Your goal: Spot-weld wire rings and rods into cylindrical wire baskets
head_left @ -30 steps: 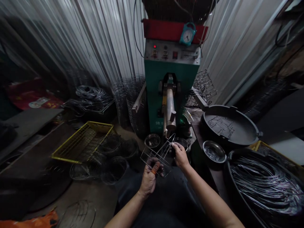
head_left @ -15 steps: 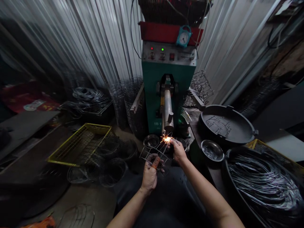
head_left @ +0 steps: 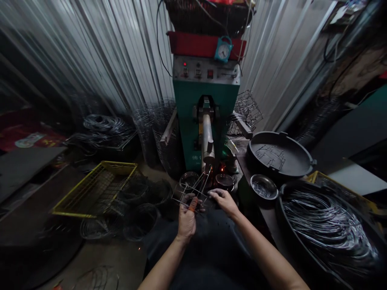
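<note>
My left hand (head_left: 188, 215) is closed round a small wire frame (head_left: 189, 192), with an orange covering on the thumb. The frame's far end reaches up to the tip of the metal arm (head_left: 208, 141) on the green machine (head_left: 184, 121). My right hand (head_left: 223, 200) is beside the frame's right side, thumb and fingertips pinched together; whatever they hold is too small to make out. A faint orange glow shows just right of the arm's tip.
Right of the machine stand a round black tray (head_left: 298, 163) with wire pieces, a metal bowl (head_left: 264, 187) and a large tub (head_left: 282, 201) of wire loops. A yellow basket (head_left: 90, 173) and wire coils (head_left: 140, 221) lie on the left.
The bright sparks at the arm's tip are gone and the machine's green light is off. My right hand has drawn back from the tip, toward me. The view has shifted slightly.
</note>
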`<act>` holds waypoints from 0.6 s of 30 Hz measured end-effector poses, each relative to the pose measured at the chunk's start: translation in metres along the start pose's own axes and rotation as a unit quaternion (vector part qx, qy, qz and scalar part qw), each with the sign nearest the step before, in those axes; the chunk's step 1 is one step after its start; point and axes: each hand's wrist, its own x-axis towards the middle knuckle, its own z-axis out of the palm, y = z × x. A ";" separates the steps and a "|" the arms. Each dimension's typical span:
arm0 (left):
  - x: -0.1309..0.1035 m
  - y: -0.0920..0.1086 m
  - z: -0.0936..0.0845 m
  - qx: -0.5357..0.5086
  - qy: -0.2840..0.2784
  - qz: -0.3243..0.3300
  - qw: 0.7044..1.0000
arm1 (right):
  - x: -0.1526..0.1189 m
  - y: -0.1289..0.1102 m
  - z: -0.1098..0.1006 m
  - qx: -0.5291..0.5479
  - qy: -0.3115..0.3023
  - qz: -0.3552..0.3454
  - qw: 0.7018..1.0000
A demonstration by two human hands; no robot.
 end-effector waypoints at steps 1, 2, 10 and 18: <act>0.000 0.001 0.000 -0.004 -0.002 0.002 1.000 | -0.004 -0.002 0.002 -0.018 -0.005 -0.013 1.000; 0.000 0.002 0.000 -0.008 -0.004 0.004 1.000 | -0.007 -0.003 0.004 -0.033 -0.005 -0.024 0.999; 0.004 0.011 0.006 -0.022 0.000 0.005 1.000 | -0.014 0.005 0.003 -0.122 0.036 -0.129 0.983; 0.003 0.024 -0.011 -0.046 -0.011 -0.116 0.992 | -0.044 0.005 -0.001 -0.174 -0.060 -0.165 0.969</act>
